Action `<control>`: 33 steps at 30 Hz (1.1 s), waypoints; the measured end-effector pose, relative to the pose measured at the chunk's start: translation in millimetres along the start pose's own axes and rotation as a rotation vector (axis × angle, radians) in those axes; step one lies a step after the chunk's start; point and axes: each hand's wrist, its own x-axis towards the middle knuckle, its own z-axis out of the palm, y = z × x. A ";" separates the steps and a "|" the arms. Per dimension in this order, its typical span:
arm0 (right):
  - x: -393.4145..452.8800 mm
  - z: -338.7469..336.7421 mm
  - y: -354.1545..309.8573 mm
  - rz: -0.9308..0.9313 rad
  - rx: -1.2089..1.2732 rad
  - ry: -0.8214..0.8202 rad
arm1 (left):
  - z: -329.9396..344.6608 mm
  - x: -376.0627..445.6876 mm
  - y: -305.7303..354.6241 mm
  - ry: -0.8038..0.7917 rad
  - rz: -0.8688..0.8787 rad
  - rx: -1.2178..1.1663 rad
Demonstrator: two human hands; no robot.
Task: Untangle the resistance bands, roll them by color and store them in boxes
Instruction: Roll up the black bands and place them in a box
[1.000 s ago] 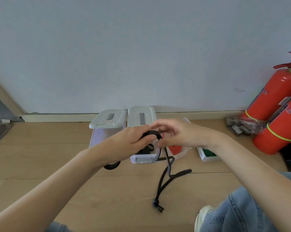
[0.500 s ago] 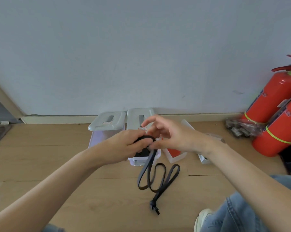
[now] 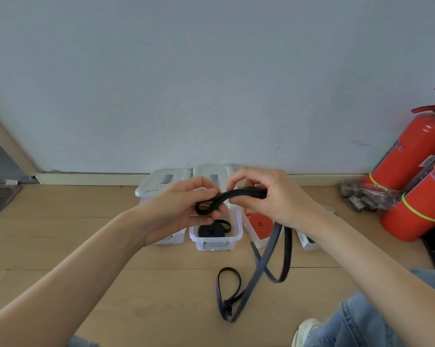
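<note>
A long black resistance band [image 3: 239,194] stretches between both hands above the boxes. My left hand [image 3: 186,209] pinches its curled end. My right hand [image 3: 269,196] grips the band a little further along. From the right hand the band hangs down in loops to the wooden floor, ending in a knot [image 3: 226,309]. Below the hands stands an open clear box [image 3: 216,242] holding a rolled black band [image 3: 212,230]. To its right a box [image 3: 257,240] holds a rolled red band [image 3: 260,224].
Another clear box [image 3: 161,186] with a pale lid stands left of the open one. A box with green contents [image 3: 309,242] sits behind my right forearm. Two red fire extinguishers [image 3: 416,176] and a bag of small items [image 3: 361,199] stand at the right wall. My jeans and shoe [image 3: 306,331] are at bottom right.
My hands drew apart, the right one moving right and stretching the band between them. The hanging loops swung to the right, and the knot settled on the floor.
</note>
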 end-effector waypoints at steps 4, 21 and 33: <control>-2.1 1.2 2.1 -0.011 -0.041 0.020 | -8.3 -1.9 -1.9 0.080 0.008 0.311; 2.6 10.6 -2.2 -0.089 -0.131 0.018 | -16.9 2.2 -0.3 0.118 -0.070 -0.041; -2.3 10.6 -1.7 -0.087 -0.156 -0.027 | -18.7 -6.1 -1.2 -0.045 -0.156 0.236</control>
